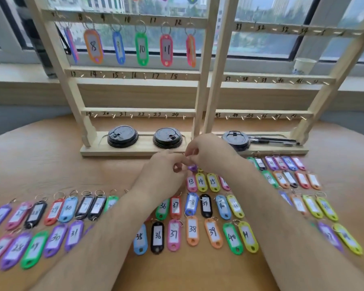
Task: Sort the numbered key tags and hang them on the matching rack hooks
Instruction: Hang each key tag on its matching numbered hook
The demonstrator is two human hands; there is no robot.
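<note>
Here the left hand (pixel 163 174) and right hand (pixel 208 153) meet just before the rack (pixel 135 147) base. Both pinch a purple key tag (pixel 192 167) between curled fingertips, just above the tag marked 14 (pixel 201 181) on the table (pixel 51 164).

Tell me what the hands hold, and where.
The left hand and right hand pinch a purple tag, seemingly by its ring end; fingers hide the rest.

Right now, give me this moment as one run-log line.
left hand: pinches purple tag | right hand: pinches it too | rack: 8-11 hung, hooks 13-18 bare
</note>
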